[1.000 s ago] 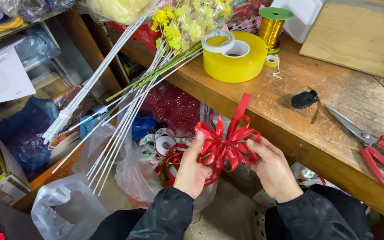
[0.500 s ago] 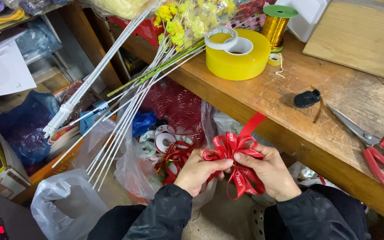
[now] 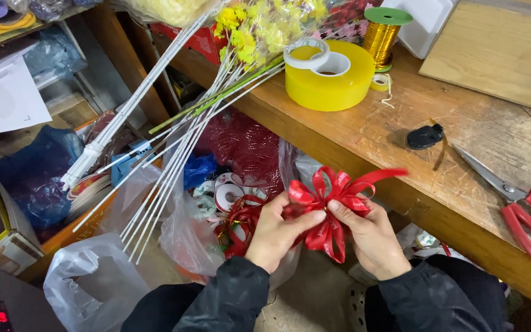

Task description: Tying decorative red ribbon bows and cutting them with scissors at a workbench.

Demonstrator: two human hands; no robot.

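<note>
Much of the red ribbon bow [image 3: 330, 203] is covered where the two hands meet at its middle, so the knot itself cannot be made out, and one loose tail streaking up to the right is blurred. The bow sits just in front of the near edge of the wooden workbench [image 3: 401, 141], held in the air above a clear plastic bag of ribbon rolls [image 3: 228, 203]. The left hand [image 3: 278, 230] pinches the bow from the left, thumb laid across its centre with fingers curled behind; the right hand [image 3: 370, 237] grips it from the right, thumb tip meeting the left thumb, other fingers tucked behind the loops and largely hidden. The bow's loops fan upward and outward, two longer loops hang down toward the person, and its tail runs up and right, giving a rough long axis from lower left to upper right. Far on the bench stands a yellow tape roll [image 3: 330, 77]; red-handled scissors [image 3: 523, 209] lie at the right, cut off by the edge.
</note>
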